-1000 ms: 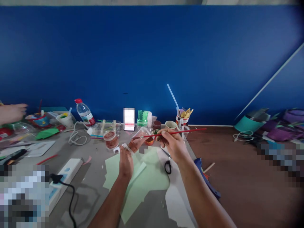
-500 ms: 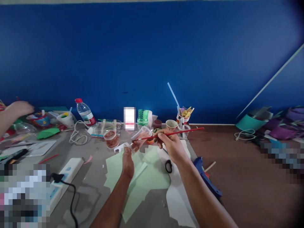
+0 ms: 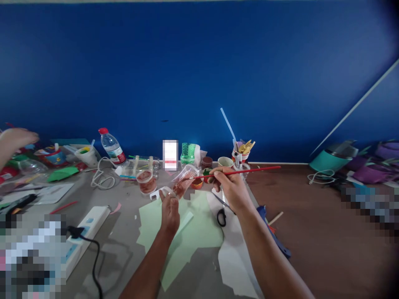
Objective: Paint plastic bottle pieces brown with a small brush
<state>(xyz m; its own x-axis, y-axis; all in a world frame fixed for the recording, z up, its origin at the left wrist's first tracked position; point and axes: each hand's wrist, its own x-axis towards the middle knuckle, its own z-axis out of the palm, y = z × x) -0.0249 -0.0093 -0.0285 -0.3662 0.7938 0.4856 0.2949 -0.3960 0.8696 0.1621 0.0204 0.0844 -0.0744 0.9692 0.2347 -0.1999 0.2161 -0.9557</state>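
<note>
My left hand (image 3: 170, 209) grips a clear plastic cup (image 3: 183, 179) tilted on its side, its inside smeared reddish-brown. My right hand (image 3: 230, 187) pinches a long red paintbrush (image 3: 240, 172) held nearly level, its bristle end at the cup's mouth. Both hands hover over pale green paper sheets (image 3: 183, 232) on the grey table (image 3: 124, 249). A second paint-stained cup (image 3: 146, 182) stands just left of the held cup, beside a small white cut-out piece (image 3: 157, 193).
Black-handled scissors (image 3: 222, 214) lie under my right wrist, a blue glue gun (image 3: 274, 236) at the table's right edge. A power strip (image 3: 87, 232) with black cable sits left. A water bottle (image 3: 112, 147), cups, a pen holder (image 3: 240, 155) line the back. Another person's hand (image 3: 14, 139) is at far left.
My right hand drew the brush to the right, so its tip came from deep in the cup to its mouth. My left hand turned the cup slightly. The other person's hand shifted at left.
</note>
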